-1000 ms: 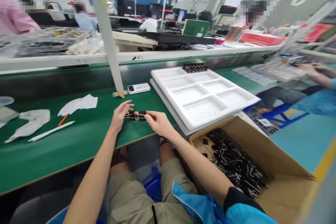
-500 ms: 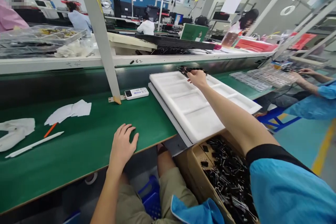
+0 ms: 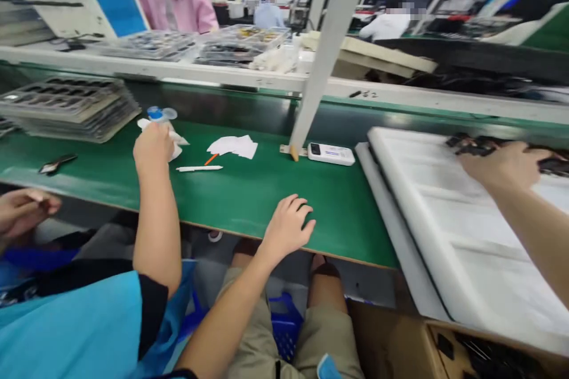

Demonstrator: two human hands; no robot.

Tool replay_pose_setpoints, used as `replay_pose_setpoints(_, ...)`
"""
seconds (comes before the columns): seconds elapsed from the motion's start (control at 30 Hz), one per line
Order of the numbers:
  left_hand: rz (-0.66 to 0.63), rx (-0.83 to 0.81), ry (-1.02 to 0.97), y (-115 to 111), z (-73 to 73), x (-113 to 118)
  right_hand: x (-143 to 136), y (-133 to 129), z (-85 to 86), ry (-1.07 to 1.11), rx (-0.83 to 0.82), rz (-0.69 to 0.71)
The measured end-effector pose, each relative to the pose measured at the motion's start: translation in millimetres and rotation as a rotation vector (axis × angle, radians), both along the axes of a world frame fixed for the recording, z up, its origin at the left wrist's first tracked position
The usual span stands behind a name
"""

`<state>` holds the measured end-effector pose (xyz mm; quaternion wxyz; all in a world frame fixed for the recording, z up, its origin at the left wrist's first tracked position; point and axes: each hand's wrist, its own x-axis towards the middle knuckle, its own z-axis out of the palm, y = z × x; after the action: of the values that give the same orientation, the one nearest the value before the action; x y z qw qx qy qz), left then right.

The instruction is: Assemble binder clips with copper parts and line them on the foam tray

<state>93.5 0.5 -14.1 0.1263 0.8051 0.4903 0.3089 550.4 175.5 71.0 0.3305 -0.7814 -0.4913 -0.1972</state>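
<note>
Head view, its middle as the dial's centre: nearest, at four o'clock, a cardboard box (image 3: 391, 337) holds dark pieces (image 3: 484, 358) below the near end of the white tray (image 3: 411, 219). At six, my left hand (image 3: 288, 225) rests at the bench (image 3: 249, 204), palm down, fingers loosely bent, with nothing visible in its grasp.

At three o'clock, my right hand (image 3: 504, 166) is over the row of dark parts (image 3: 466, 144) at the tray's far end. It is blurred and hides its fingertips, so I cannot tell whether I am gripping one or have released it. I judge the step in hand to be seating a part in that row; the next move seems to call for freeing my fingers without dragging its neighbours.

Farther on, a white device (image 3: 331, 154) lies just toward two o'clock, and paper slips (image 3: 233, 146) toward ten. At nine, a co-worker's hand (image 3: 153, 145) is at a white wrapping (image 3: 178, 138); beyond it are stacked trays (image 3: 66, 112).
</note>
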Motion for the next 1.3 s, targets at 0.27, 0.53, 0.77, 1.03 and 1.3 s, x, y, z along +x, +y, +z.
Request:
replay_pose_setpoints(0.27, 0.009, -0.008, -0.011, -6.2, -4.1, 0.1, -266.5, -60.8, 15.9, -0.320, -0.497, 0.914)
replay_pose_setpoints(0.53, -0.015, -0.145, -0.196, -0.3, 3.3, -12.0, -449.3, -13.7, -75.2, -0.034, -0.536, 0.974)
replay_pose_setpoints(0.77, 0.027, -0.205, -0.331, -6.0, 3.4, -24.5, -461.3, 11.1, -90.8, 0.067, -0.423, 1.013)
replay_pose_setpoints(1.03, 0.540, -0.189, -1.044, 31.2, -1.3, -88.7, -447.1, -19.9, -89.4, 0.187, -0.237, 0.959)
replay_pose_setpoints(1.3, 0.345, -0.218, -1.169, 114.4, 6.7, -87.6, -422.8, -53.5, -82.0, 0.392, -0.104, 0.969)
